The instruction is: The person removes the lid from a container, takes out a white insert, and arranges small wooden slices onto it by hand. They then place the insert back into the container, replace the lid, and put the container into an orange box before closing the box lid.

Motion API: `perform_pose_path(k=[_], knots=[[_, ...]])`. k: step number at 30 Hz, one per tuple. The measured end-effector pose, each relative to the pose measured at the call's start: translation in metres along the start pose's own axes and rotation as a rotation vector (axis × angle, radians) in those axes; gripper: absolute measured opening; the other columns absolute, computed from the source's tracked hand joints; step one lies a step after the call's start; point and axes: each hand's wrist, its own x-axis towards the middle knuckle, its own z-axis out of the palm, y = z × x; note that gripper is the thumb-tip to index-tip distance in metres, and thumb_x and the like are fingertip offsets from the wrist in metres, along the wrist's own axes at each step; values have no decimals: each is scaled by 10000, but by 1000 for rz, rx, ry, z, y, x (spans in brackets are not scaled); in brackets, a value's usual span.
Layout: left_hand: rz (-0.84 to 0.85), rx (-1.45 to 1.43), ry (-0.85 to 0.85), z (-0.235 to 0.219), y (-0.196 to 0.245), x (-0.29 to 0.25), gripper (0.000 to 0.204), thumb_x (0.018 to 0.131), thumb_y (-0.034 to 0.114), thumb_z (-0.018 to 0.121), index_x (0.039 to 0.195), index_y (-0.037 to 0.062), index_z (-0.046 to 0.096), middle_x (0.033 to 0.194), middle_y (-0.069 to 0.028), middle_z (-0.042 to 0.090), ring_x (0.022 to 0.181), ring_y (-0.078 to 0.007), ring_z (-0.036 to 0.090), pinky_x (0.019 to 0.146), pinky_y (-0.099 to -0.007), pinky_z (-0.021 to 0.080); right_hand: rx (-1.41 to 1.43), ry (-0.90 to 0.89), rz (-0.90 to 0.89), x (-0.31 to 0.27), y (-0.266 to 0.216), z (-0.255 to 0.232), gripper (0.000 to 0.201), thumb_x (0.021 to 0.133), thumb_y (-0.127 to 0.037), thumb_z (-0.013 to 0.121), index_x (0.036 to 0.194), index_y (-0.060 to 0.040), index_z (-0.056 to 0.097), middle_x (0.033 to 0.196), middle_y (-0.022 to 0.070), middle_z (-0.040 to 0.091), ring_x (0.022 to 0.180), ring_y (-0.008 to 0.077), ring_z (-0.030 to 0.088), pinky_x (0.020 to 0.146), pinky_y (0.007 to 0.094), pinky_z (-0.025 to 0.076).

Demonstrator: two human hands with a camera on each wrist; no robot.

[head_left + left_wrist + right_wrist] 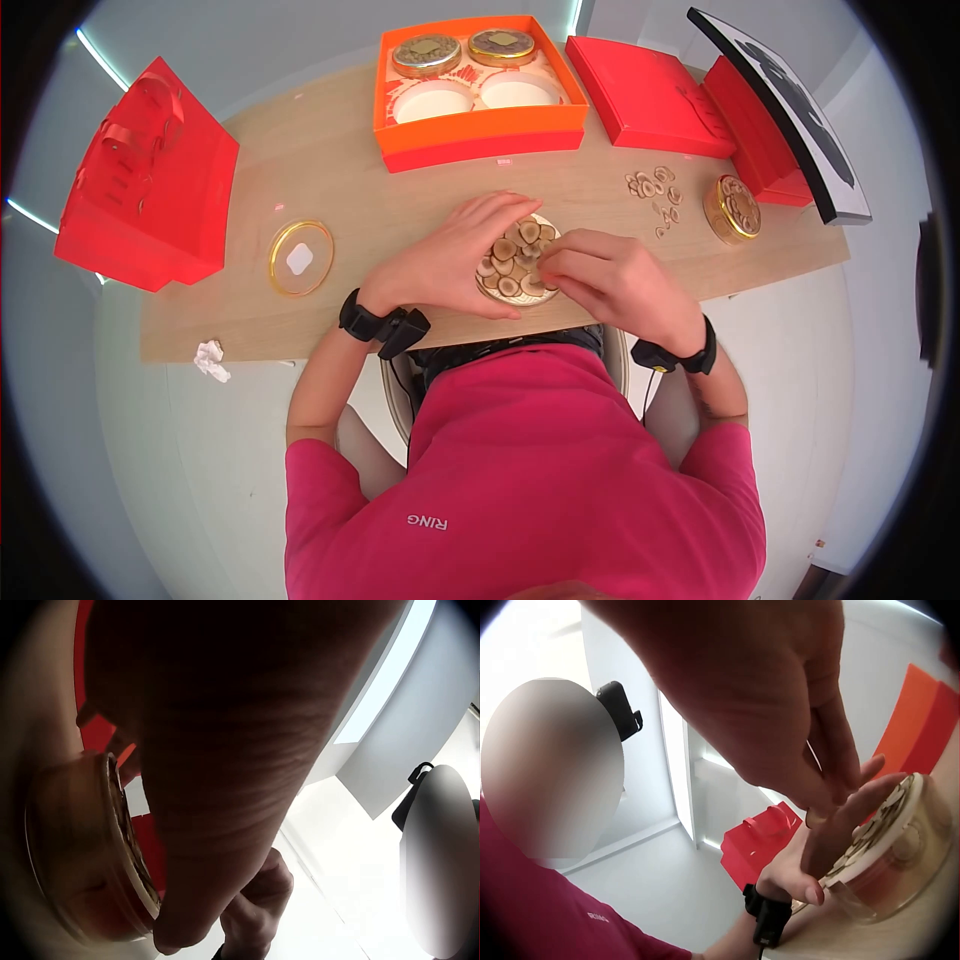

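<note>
Brown slices (505, 250) crowd the mouth of a clear jar (885, 879), by the near edge of the table (350, 180). Left hand (440, 262) spans the jar, thumb and fingers apart, curved round its sides. Right hand (625, 285): fingertips together, pinching one slice. Step, I judge: arranging the top layer. Next move wants a light touch, slice laid flat, jar steadied.
</note>
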Motion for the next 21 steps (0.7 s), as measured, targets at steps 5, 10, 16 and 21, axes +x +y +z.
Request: perform_pose_path(k=[5,10,16,21], knots=[[15,40,-8,1,-1,1,1228,732,336,1031,1747,59,399,1700,-191,466,1626,-412,406,1337,-515,373,-1,-8,-12,3,2,3,165,956,-27,838,1110,-36,777,1158,85,799,1010,348,772,836,445,624],[-37,36,-9,1,5,-1,1224,735,354,1031,1746,71,404,1693,-188,446,1605,-416,423,1327,-504,389,-108,202,272,-2,13,-35,127,970,-53,791,1094,-36,764,1085,155,782,994,404,762,855,448,613],[-17,25,-31,-1,2,-1,1214,744,331,1015,1756,79,394,1695,-188,430,1601,-410,418,1315,-492,399,-474,187,670,-58,102,-67,154,947,-65,788,1098,-36,798,1030,194,810,965,414,786,843,482,609],[32,15,-14,-4,-1,-2,1225,726,317,1018,1754,83,393,1685,-183,439,1588,-404,436,1307,-485,410,-440,-28,839,-66,118,-66,237,879,-50,875,1103,-6,811,1006,160,834,957,310,816,850,427,622]])
